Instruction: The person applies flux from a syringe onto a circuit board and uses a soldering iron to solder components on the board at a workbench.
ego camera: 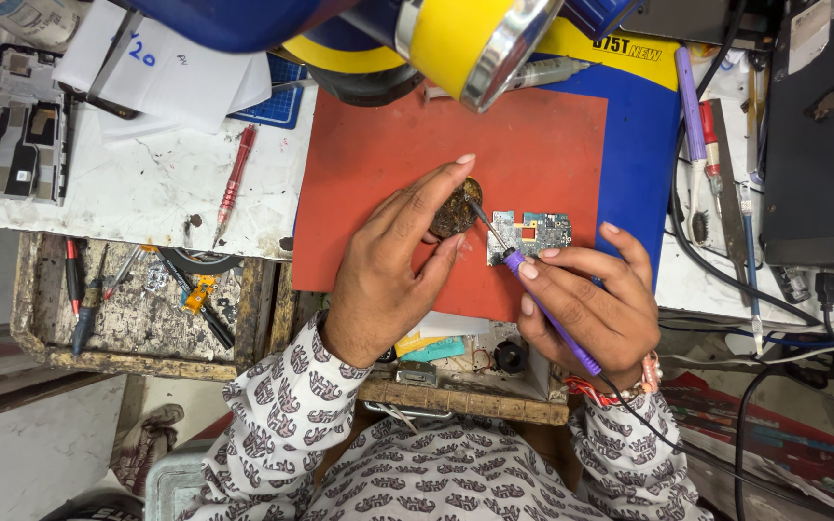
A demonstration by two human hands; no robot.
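My right hand grips a purple-handled soldering iron like a pen. Its metal tip reaches up and left into a small round tin of dark brown paste. My left hand holds that tin between thumb and fingers, over a red mat. A small green circuit board lies flat on the mat just right of the iron's tip, above my right fingers.
A yellow and blue lamp head hangs over the mat's top edge. A red pen lies on white board at left. A wooden tray holds several tools. Cables and a dark box crowd the right side.
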